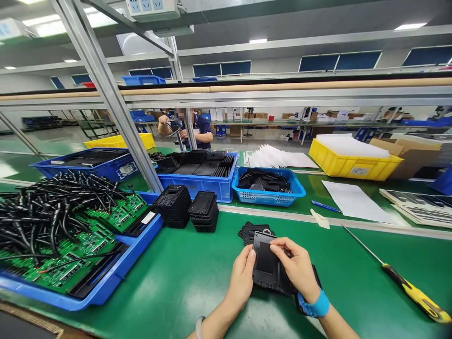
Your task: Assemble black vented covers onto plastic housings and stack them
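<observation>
In front of me, my left hand [243, 273] grips the left edge of a black plastic housing [266, 278], its thumb along the front. A dark rectangular panel [264, 258] lies within the housing's face. My right hand [298, 266], with a blue band at the wrist, has thumb and forefinger pinched at the panel's upper right corner. Whether the panel is loose or fixed I cannot tell. More black plastic parts [251, 230] lie just behind the housing. Beneath my right wrist another black part [303, 306] is partly hidden.
Two stacks of black housings [172, 207] stand behind left. A blue tray [123, 263] holds circuit boards with black cables. Farther back are a blue crate [212, 186], a light-blue basket [268, 200] and a yellow bin [348, 165]. A screwdriver [406, 287] lies right. A person [203, 129] works opposite.
</observation>
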`<state>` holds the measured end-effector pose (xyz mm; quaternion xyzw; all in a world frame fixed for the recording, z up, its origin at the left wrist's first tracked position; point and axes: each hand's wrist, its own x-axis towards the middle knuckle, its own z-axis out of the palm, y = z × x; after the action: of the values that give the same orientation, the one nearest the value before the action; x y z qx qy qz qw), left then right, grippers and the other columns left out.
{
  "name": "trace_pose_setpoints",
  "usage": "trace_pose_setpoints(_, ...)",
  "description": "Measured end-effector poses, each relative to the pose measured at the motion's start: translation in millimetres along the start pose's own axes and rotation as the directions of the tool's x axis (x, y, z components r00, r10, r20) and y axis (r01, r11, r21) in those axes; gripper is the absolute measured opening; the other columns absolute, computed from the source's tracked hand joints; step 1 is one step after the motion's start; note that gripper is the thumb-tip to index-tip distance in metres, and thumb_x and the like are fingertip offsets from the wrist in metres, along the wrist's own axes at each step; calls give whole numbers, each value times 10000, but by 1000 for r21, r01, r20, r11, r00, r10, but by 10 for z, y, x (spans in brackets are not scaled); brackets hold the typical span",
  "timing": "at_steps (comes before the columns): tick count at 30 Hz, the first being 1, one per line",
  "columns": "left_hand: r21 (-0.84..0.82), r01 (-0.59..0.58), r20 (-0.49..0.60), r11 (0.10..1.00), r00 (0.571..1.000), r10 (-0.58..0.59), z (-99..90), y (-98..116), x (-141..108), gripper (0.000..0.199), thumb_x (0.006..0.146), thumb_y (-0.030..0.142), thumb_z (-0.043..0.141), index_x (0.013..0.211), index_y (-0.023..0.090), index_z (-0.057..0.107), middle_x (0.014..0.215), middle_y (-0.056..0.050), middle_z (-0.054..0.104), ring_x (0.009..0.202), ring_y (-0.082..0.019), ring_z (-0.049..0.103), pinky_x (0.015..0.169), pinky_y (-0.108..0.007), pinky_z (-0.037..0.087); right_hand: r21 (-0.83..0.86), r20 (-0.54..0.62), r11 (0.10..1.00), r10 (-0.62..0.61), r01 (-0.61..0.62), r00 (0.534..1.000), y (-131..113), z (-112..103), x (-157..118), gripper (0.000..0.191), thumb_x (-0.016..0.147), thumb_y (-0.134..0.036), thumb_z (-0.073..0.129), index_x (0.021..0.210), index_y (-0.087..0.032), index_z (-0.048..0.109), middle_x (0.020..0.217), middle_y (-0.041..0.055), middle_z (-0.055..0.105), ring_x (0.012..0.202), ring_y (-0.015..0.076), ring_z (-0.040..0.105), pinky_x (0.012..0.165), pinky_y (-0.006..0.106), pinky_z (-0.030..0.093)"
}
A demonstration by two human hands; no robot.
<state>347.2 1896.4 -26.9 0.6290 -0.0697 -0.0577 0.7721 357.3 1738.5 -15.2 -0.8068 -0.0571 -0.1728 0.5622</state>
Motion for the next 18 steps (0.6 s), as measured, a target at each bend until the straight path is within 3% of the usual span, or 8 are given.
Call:
trace_pose_setpoints(4, -121, 54, 48, 991, 998, -49, 31, -17, -21, 417, 854, 471, 570, 1116, 147, 565, 901, -74, 712, 745, -175, 630, 713, -291, 500, -142, -92, 981, -145, 132, 985, 53, -17, -34, 218, 807, -447, 637, 813, -237, 696, 894, 67, 589, 859, 226, 583, 756, 377, 498)
trace_pose_setpoints(6, -162, 80, 90, 984, 994, -66, 36, -35, -18, 443, 804, 444, 646, 1105, 135, 546, 818, -68, 713, 667, -164, 626, 653, -281, 500, -127, -143, 989, -90, 71, 986, 75, -18, -43, 322, 768, -463, 667, 996, -235, 658, 958, 74, 557, 797, 207, 571, 690, 371, 512)
trace_pose_setpoints(7, -161, 80, 95, 984, 993, -65, 35, -45, -11, 445, 790, 428, 667, 1097, 129, 547, 807, -70, 712, 667, -163, 627, 652, -279, 501, -62, -117, 998, -16, 9, 993, 85, -17, -44, 436, 756, -480, 671, 1107, -230, 601, 968, 72, 561, 734, 188, 562, 649, 363, 518)
trace_pose_setpoints(9, -133, 68, 90, 989, 994, -57, 24, -69, 10, 431, 787, 411, 672, 1086, 122, 555, 800, -75, 711, 674, -158, 625, 648, -267, 494, 132, 49, 980, 142, -148, 989, 100, -16, -46, 578, 757, -525, 649, 1210, -206, 485, 959, 71, 600, 672, 167, 563, 648, 367, 537)
trace_pose_setpoints(11, -95, 59, 90, 994, 995, -51, 7, -96, 37, 413, 790, 404, 666, 1073, 123, 561, 781, -71, 707, 656, -149, 611, 627, -254, 482, 261, 224, 924, 223, -279, 949, 111, -17, -48, 567, 759, -559, 634, 1154, -188, 469, 912, 69, 642, 713, 181, 601, 698, 376, 548)
trace_pose_setpoints(13, -45, 53, 94, 998, 994, -49, -12, -116, 62, 390, 794, 403, 656, 1053, 127, 565, 763, -65, 701, 632, -146, 597, 598, -247, 472, 285, 259, 902, 252, -323, 933, 124, -21, -58, 548, 733, -569, 659, 1075, -182, 475, 869, 69, 664, 761, 202, 622, 697, 362, 542)
trace_pose_setpoints(15, 29, 29, 111, 999, 993, -32, -26, -125, 71, 361, 819, 404, 617, 1056, 135, 572, 792, -73, 704, 662, -165, 611, 612, -263, 485, 275, 224, 909, 255, -312, 941, 147, -21, -74, 543, 708, -566, 685, 1032, -182, 479, 852, 70, 674, 761, 209, 627, 671, 344, 532)
trace_pose_setpoints(18, 288, -104, 111, 952, 991, 75, -19, -137, 27, 443, 872, 396, 527, 1242, 153, 533, 1109, -132, 659, 996, -242, 620, 874, -361, 504, 269, 132, 920, 259, -287, 957, 191, 2, -107, 530, 688, -577, 697, 979, -185, 493, 824, 59, 675, 726, 202, 624, 651, 329, 525)
